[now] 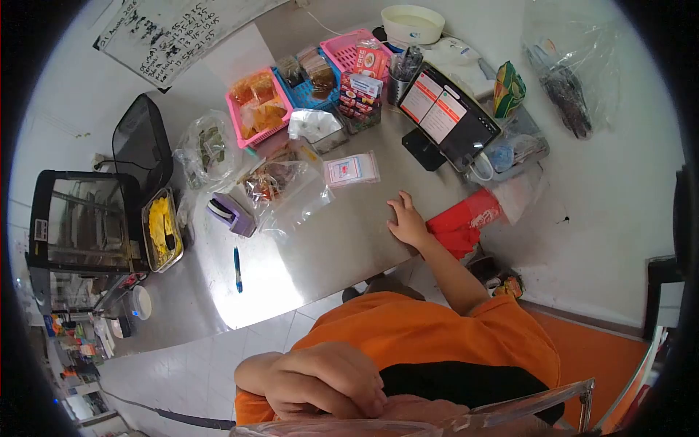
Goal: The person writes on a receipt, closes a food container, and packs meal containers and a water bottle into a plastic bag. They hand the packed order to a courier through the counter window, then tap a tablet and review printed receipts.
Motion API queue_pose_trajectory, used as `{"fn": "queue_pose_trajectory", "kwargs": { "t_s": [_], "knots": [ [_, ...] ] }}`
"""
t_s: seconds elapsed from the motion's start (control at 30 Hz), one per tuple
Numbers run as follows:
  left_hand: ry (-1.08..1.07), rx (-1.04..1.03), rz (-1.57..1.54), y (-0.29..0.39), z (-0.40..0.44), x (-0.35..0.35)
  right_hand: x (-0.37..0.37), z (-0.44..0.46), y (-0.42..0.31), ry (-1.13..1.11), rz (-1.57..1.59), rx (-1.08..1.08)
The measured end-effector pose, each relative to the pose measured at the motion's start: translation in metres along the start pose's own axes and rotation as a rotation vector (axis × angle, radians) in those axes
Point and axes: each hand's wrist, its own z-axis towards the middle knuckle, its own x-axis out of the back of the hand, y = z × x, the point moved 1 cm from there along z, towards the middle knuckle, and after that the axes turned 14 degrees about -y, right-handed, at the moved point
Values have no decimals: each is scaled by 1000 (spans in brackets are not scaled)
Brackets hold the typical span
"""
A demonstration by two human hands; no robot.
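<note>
My right hand [408,222] rests on the steel table [357,240] near its right end, fingers spread and holding nothing. Beside its wrist lies a red plastic packet [470,215]. A clear pack with a white and red label [352,170] is farther back on the table. My left hand [324,379] is raised close to the camera, below the table's front edge. Its fingers are curled, and whatever they may hold is hidden. A clear plastic rim [510,408] crosses the bottom of the view.
A tablet [448,116] stands on the right. Pink basket [258,109], blue basket [309,80] and plastic bags [284,189] line the back. A purple tape dispenser [231,213], blue pen [238,269], tray of yellow food [162,229] and glass display case [84,222] are leftward.
</note>
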Motion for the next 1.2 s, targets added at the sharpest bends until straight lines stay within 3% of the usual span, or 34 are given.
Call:
{"fn": "queue_pose_trajectory", "kwargs": {
  "t_s": [0.17,0.37,0.5,0.77,0.87,0.97,1.07,1.2],
  "knots": [
    [-54,-51,4,-6,-2,7,2,6,-1,-14,28,-70],
    [188,-32,85,4,22,44,0,5,-1,155,77,60],
    [147,66,-23,-9,23,39,13,3,-11,108,98,13],
    [126,49,-97,-25,5,14,-2,27,26,71,213,-24],
    [160,47,-91,-24,7,20,42,40,27,296,13,30],
    [184,51,-85,-23,8,25,77,55,33,298,5,-32],
    [205,52,-85,-24,9,29,92,70,47,360,-71,57],
    [219,56,-83,-26,10,32,101,78,56,311,-57,-107]
  ]
}}
